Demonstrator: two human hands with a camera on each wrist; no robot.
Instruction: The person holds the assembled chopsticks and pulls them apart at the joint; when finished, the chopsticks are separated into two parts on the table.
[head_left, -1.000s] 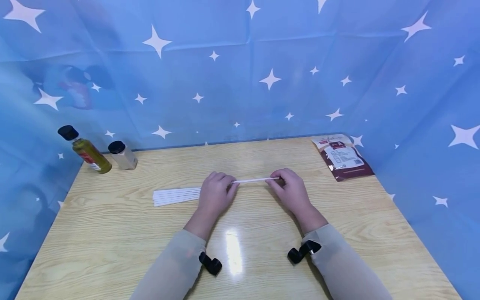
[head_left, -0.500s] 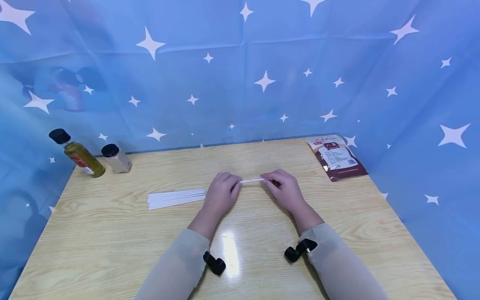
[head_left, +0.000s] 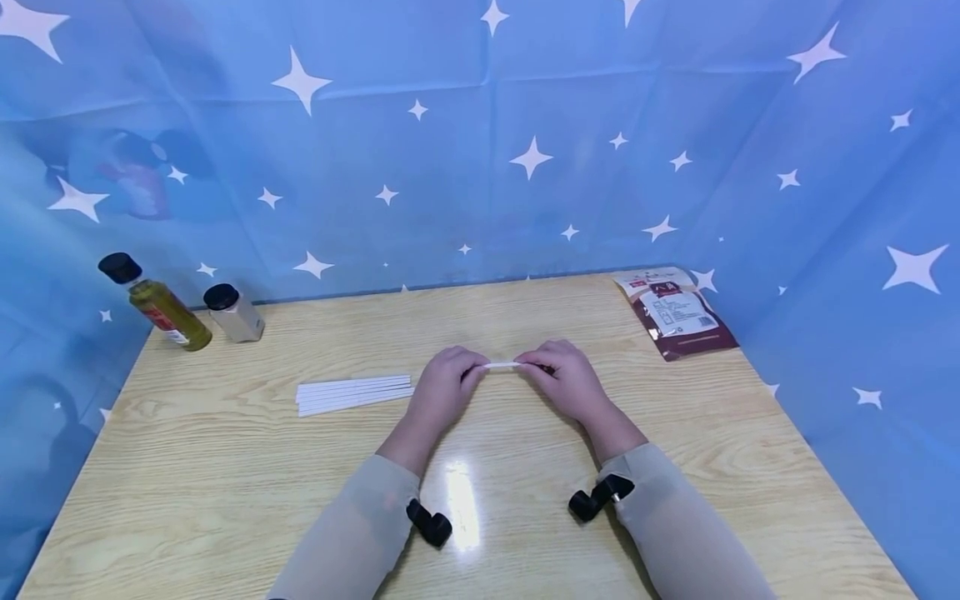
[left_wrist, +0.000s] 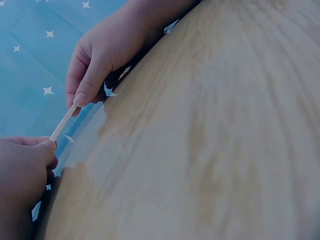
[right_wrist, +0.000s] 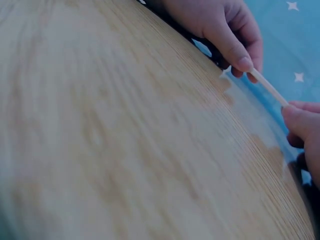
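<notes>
A thin white stick (head_left: 502, 364) spans the short gap between both hands, roughly level above the middle of the table. My left hand (head_left: 444, 390) pinches one end between thumb and fingers; my right hand (head_left: 567, 385) pinches the other. In the left wrist view, the pale stick (left_wrist: 62, 123) shows between the two thumbs, its ends hidden in the fingers. The right wrist view shows the same stick (right_wrist: 270, 89) from the other side. Left of my left hand, several similar white sticks (head_left: 352, 395) lie side by side on the table.
At the back left of the wooden table (head_left: 225, 483) stand an oil bottle (head_left: 168, 314) and a black-lidded jar (head_left: 234, 314). A maroon and white food packet (head_left: 678, 315) lies at the back right. Blue star-patterned cloth (head_left: 450, 167) hangs behind.
The hands have come closer together, so less of the stick shows between them. My right hand's fingers have slid inward along it. The loose sticks have stayed put.
</notes>
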